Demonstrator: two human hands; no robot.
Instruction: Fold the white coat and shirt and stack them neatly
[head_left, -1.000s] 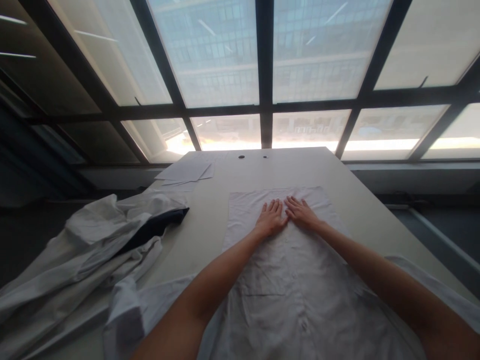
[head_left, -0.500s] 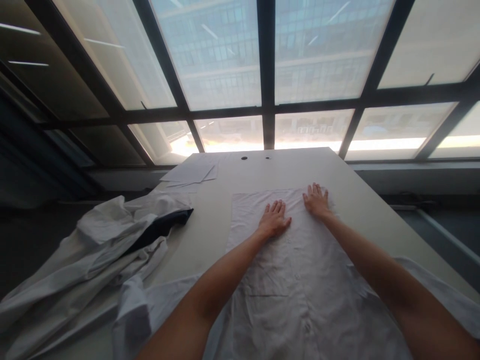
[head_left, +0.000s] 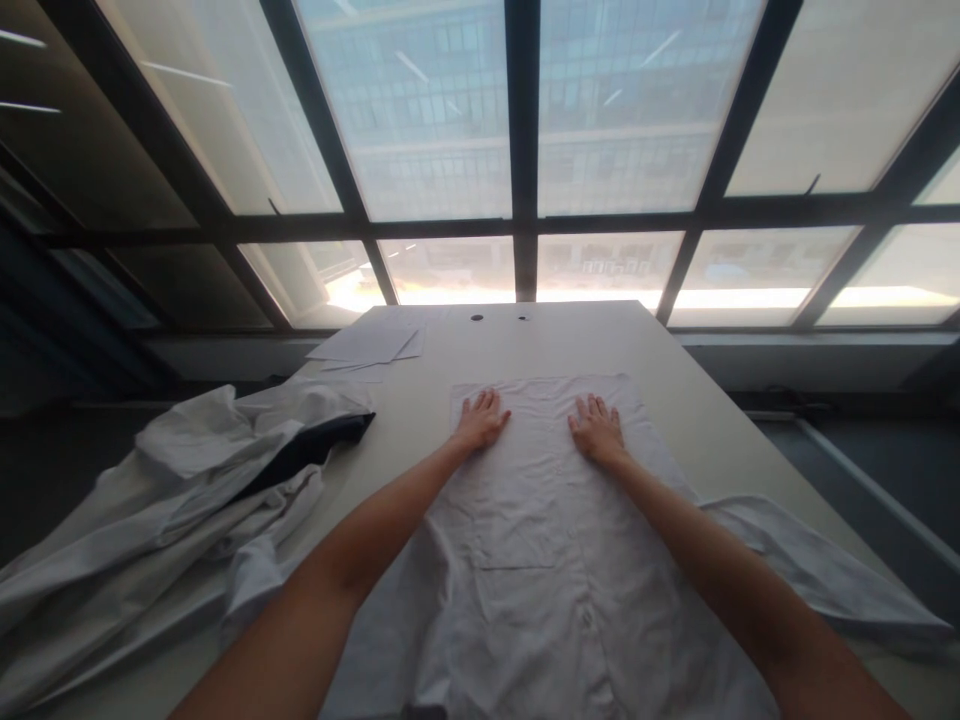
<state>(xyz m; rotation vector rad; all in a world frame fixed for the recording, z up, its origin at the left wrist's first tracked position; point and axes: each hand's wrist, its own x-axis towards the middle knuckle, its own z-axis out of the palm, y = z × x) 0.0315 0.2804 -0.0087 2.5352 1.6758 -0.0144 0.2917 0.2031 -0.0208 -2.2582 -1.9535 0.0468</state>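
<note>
A white buttoned garment point(head_left: 525, 520), which looks like a lab coat, lies spread on the white table point(head_left: 570, 345) with its straight edge toward the window. My left hand point(head_left: 482, 421) rests flat on the cloth near its far left corner, fingers stretched out. Flat on the same cloth, a little in from the far right corner, is my right hand point(head_left: 598, 430), its fingers also extended. Neither hand grips anything. A pocket opening and a line of buttons show between my forearms. One sleeve point(head_left: 810, 560) reaches out to the right, partly behind my right forearm.
A heap of crumpled white clothing point(head_left: 210, 480) with a dark piece point(head_left: 307, 455) in it hangs over the table's left side. Paper sheets point(head_left: 364, 343) lie at the far left. Two round holes are near the far edge, before large windows point(head_left: 420, 110).
My left hand has moved left and slightly away across the cloth. The right hand has slid nearer along it. The camera view has shifted slightly, and the fabric between the hands looks flatter.
</note>
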